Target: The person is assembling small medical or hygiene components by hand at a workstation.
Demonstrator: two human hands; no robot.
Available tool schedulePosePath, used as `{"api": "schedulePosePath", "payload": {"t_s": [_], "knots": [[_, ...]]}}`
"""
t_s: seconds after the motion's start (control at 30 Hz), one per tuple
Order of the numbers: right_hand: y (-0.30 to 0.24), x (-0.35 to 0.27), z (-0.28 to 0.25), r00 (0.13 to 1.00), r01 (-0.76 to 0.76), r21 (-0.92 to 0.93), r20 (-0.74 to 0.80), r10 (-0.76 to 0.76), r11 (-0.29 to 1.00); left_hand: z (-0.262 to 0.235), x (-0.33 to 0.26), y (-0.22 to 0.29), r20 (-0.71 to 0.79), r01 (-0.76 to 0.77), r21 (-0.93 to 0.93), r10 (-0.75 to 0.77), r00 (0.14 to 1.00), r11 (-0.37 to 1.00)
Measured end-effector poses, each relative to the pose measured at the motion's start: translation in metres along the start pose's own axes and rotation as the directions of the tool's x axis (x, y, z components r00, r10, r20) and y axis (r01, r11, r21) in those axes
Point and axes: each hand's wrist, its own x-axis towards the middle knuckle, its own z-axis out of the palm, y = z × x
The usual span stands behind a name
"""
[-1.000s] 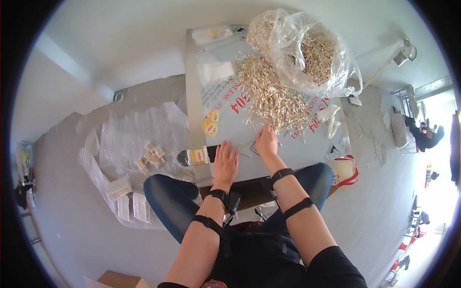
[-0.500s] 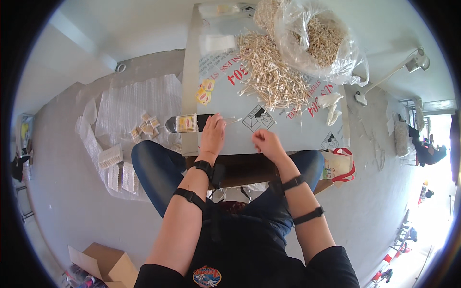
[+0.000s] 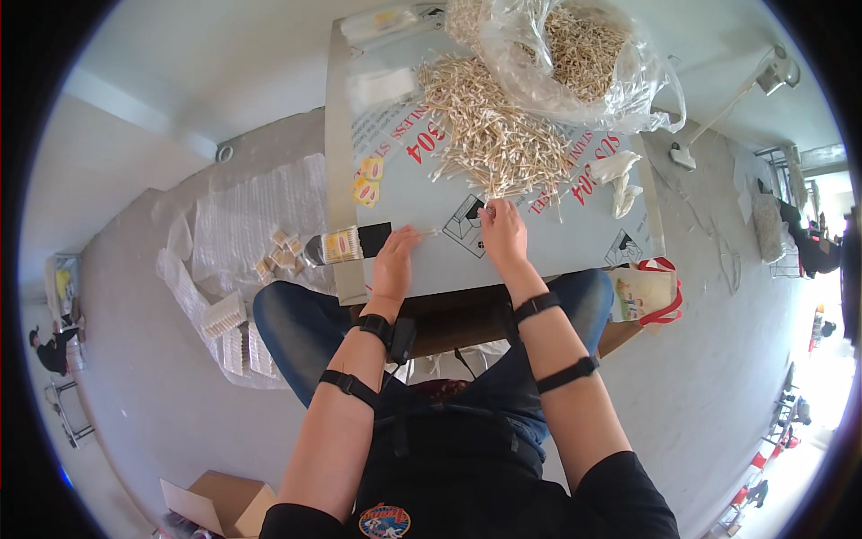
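My left hand (image 3: 393, 262) rests on the table's near left part, closed on a few cotton swabs (image 3: 427, 233) whose tips stick out to the right. Just left of it, a clear pack of cotton swabs (image 3: 342, 245) with a yellow label lies on a black strip (image 3: 375, 238) at the table edge. My right hand (image 3: 505, 235) reaches up to the near edge of a large heap of loose cotton swabs (image 3: 498, 126). Its fingertips are pinched together; what they hold, if anything, is too small to make out.
Behind the heap stands a clear plastic bag (image 3: 584, 63) of more swabs. Yellow cards (image 3: 366, 184) lie on the left, a crumpled white cloth (image 3: 618, 180) on the right. Small packs (image 3: 283, 251) sit on bubble wrap left of the table (image 3: 431, 278). A box (image 3: 224, 503) stands lower left.
My right hand has moved forward to the heap's near edge. My left hand stays near the black strip with the swabs. The whole view has shifted and turned slightly.
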Motion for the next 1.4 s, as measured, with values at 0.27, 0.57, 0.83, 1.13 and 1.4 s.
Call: {"api": "schedulePosePath", "payload": {"t_s": [0.27, 0.57, 0.83, 1.13, 1.4], "knots": [[-0.023, 0.012, 0.009, 0.980, -0.090, -0.237, 0.154, 0.129, 0.967, -0.011, -0.008, 0.000, 0.061, -0.021, -0.033, 0.023, 0.998, 0.999], [-0.025, -0.019, 0.020, 0.930, 0.323, -0.086, 0.213, -0.300, 0.942, -0.013, -0.013, 0.019, 0.104, 0.038, 0.102, -0.048, 0.993, 0.994], [-0.013, -0.023, 0.001, 0.971, 0.235, 0.071, -0.059, -0.231, 0.969, -0.014, -0.017, 0.019, 0.239, -0.047, 0.308, -0.029, 0.971, 0.950], [0.000, -0.018, 0.022, 0.954, 0.289, -0.026, 0.089, -0.285, 0.957, 0.003, -0.030, 0.033, 0.231, -0.009, 0.366, -0.082, 0.969, 0.930], [-0.019, -0.014, 0.012, 0.982, 0.186, 0.098, 0.025, -0.189, 0.978, -0.001, -0.029, 0.043, 0.227, -0.006, 0.398, -0.093, 0.969, 0.917]]}}
